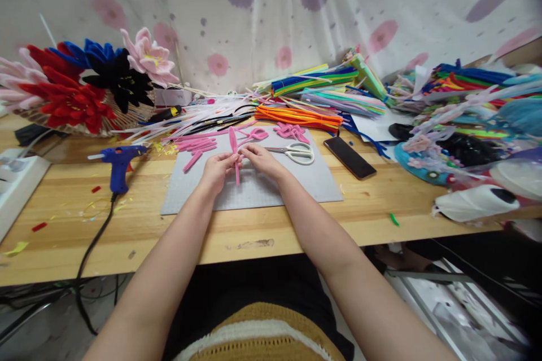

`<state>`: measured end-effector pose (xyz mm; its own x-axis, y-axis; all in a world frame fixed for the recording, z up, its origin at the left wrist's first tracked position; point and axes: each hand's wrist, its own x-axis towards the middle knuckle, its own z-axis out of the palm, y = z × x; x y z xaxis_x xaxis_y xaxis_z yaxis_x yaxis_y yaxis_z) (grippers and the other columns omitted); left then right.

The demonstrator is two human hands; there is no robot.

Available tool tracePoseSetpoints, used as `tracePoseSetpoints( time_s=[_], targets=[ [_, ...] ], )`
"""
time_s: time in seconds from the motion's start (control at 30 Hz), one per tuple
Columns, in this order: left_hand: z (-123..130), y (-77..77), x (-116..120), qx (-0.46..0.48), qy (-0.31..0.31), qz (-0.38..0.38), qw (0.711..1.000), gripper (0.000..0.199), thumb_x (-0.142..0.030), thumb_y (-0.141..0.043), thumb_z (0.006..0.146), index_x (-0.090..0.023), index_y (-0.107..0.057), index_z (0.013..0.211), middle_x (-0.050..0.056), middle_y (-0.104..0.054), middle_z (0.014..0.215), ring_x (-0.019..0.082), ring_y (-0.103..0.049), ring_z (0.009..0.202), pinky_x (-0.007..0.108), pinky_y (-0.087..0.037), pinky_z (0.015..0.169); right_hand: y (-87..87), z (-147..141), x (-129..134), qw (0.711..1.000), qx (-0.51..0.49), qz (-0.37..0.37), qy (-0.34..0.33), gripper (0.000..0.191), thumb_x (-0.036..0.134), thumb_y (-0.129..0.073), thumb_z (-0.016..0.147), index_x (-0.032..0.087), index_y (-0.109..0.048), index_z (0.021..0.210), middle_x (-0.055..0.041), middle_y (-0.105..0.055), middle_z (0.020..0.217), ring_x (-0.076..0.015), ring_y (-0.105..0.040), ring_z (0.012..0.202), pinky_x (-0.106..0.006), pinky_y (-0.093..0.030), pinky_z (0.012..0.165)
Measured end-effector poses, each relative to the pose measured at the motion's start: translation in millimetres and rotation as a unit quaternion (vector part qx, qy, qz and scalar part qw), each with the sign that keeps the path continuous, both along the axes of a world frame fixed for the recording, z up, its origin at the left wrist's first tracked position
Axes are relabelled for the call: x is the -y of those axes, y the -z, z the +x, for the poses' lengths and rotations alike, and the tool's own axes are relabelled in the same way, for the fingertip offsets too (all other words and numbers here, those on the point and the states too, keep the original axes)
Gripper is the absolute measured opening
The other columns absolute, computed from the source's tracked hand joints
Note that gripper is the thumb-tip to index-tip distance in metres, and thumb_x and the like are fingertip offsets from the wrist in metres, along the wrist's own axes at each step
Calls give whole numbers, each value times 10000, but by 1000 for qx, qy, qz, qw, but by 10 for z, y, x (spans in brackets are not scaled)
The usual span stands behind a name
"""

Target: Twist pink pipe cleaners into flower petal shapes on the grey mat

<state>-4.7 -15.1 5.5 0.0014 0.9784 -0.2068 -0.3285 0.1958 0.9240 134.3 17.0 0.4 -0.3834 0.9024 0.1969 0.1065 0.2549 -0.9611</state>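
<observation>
My left hand is closed around pink pipe cleaners, which stick up above the fingers and hang down below them. Close beside it, my right hand has its thumb and fingertips pinched at the same pink piece; how firmly it grips is hard to see. Both hands are over a grey cutting mat. Just behind the right hand lie scissors with whitish handles. Cut pink pipe cleaner pieces lie left of the hands, a pink loop behind them, and bent pink shapes to the right.
A blue glue gun with its black cord stands at the left, near pipe-cleaner flowers. A phone lies right of the mat. Bundles of coloured pipe cleaners line the back. A white roll is at the right edge.
</observation>
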Motion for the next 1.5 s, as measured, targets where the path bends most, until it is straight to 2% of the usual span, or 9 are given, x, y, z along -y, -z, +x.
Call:
tracePoseSetpoints(
  time_s=[0.17, 0.33, 0.57, 0.7, 0.83, 0.97, 1.23, 1.43, 1.5],
  targets=[
    [-11, 13, -3, -52, -28, 12, 998, 255, -263, -774, 510, -110, -607, 628, 19, -624, 608, 101, -574, 559, 233, -474, 575, -5, -12, 21, 992, 92, 62, 52, 152, 273, -569, 719, 168, -525, 618, 16, -500, 635, -111, -418, 643, -251, -314, 632],
    [9, 56, -28, -72, -75, 29, 994, 293, -292, -785, 488, -119, -587, 618, -4, -600, 577, 95, -558, 548, 230, -471, 566, -38, -96, 104, 985, 80, 118, 94, 191, 289, -578, 720, 179, -507, 581, 9, -477, 626, -122, -413, 658, -259, -320, 649],
    [-6, 95, -59, -50, -17, 10, 999, 247, -281, -769, 534, -118, -590, 585, -25, -542, 547, 49, -484, 493, 184, -407, 526, 62, -134, 52, 993, -7, 24, 119, 172, 327, -547, 715, 174, -503, 650, 18, -485, 644, -104, -419, 622, -249, -338, 619],
    [19, 112, -63, -59, -46, 16, 997, 270, -297, -771, 535, -122, -566, 557, -31, -524, 520, 47, -461, 471, 191, -389, 519, 55, -133, 51, 993, -55, 3, 103, 219, 374, -576, 683, 169, -506, 650, 24, -479, 631, -94, -419, 611, -239, -348, 605],
    [42, 126, -51, -89, -64, 37, 993, 281, -339, -764, 537, -129, -583, 583, -27, -544, 525, 57, -463, 467, 200, -383, 514, 8, -135, 66, 991, -84, -69, 80, 263, 425, -594, 666, 175, -521, 704, 31, -483, 649, -82, -423, 589, -220, -347, 551],
    [53, 147, -35, -163, -21, 69, 984, 287, -376, -731, 582, -147, -560, 557, -30, -508, 470, 71, -446, 428, 211, -343, 466, -25, -100, 69, 988, -98, -99, 61, 297, 404, -657, 614, 172, -561, 772, 32, -523, 692, -72, -445, 615, -207, -345, 566],
    [59, 125, 4, -188, 101, 85, 973, 191, -300, -676, 637, -133, -595, 594, -9, -558, 540, 81, -468, 499, 211, -371, 532, 40, 99, 3, 979, -74, -182, -57, 288, 372, -708, 566, 146, -554, 655, 51, -478, 568, -53, -370, 506, -213, -243, 495],
    [52, 79, 40, -134, 177, 75, 972, 212, -294, -700, 586, -122, -619, 682, 1, -585, 628, 93, -505, 575, 226, -391, 593, 33, 99, -25, 991, -52, -113, -44, 300, 367, -698, 570, 142, -501, 581, 57, -443, 539, -59, -373, 517, -226, -265, 534],
    [79, 103, 35, -156, 154, 89, 972, 245, -262, -727, 536, -124, -611, 702, -16, -570, 617, 89, -493, 566, 223, -379, 584, 37, 56, -26, 994, -59, -93, -18, 305, 372, -699, 559, 143, -500, 587, 50, -463, 557, -68, -398, 542, -231, -291, 557]
  ],
)
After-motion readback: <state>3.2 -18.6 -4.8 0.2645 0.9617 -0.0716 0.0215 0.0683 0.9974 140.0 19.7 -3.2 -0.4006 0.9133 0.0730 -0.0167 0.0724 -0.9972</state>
